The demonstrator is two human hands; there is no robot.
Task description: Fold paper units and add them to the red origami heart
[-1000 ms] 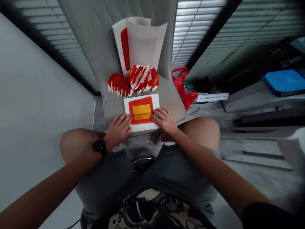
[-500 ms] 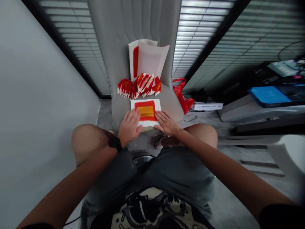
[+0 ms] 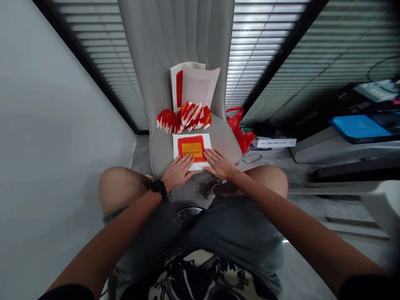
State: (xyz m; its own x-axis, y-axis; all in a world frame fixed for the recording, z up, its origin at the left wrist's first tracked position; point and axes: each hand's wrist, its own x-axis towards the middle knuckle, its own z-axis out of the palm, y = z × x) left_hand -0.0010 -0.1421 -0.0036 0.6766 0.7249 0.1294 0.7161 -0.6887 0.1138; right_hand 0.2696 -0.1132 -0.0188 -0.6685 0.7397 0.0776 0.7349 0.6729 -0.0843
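Note:
On the front of the grey chair seat lies a white sheet of paper (image 3: 187,138) with a red rectangle and a gold panel in its middle. My left hand (image 3: 178,170) rests on its lower left part, fingers stretched over the lower edge of the gold panel. At the right edge of the sheet, my right hand (image 3: 220,163) lies flat with its fingers straight. Just behind the sheet is a row of folded red, white and gold paper pieces (image 3: 186,117). Larger white sheets with red printing (image 3: 198,85) lean against the backrest.
The chair (image 3: 175,33) faces me between my knees. A red plastic bag (image 3: 242,131) sits to its right, near a white box (image 3: 275,142) on the floor. Further right are a blue flat item (image 3: 359,127) and a white chair (image 3: 378,204). A wall (image 3: 62,125) stands on the left.
My left hand has slid right and toward me across the sheet, with its fingers now lower on the gold panel. My right hand keeps its place. The whole view has shifted slightly.

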